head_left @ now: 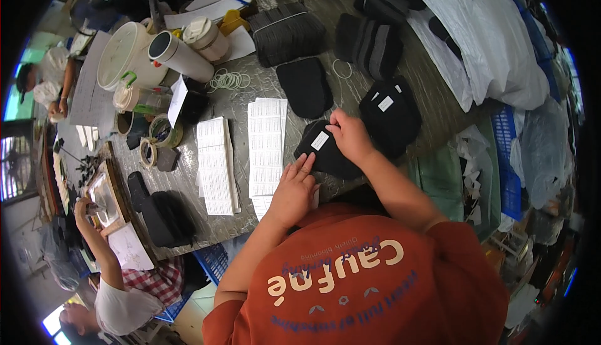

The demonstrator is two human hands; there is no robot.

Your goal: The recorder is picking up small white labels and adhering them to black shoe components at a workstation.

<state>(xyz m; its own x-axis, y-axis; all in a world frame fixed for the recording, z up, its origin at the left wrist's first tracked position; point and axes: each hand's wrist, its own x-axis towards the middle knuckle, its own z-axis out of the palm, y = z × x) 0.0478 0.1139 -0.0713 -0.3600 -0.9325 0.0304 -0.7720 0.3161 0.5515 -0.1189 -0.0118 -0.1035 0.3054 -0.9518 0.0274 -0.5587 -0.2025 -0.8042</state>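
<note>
hands at near edge of worktop point(432, 70). right hand point(352, 137) pinches top of black fabric piece point(325, 154) with white label point(320, 140) stuck on it. left hand point(294, 188) flat, fingers together, fingertips touching piece's lower left edge, palm over sheet of labels point(266, 148). second label sheet point(215, 165) just left. stacked black pieces point(391, 116) just right. rubber bands point(229, 81) further back.

A grey, worn counter point(250, 220) fills the middle; bright windows point(12, 157) glow at nine o'clock; blue crates point(506, 157) stand at three o'clock.
</note>
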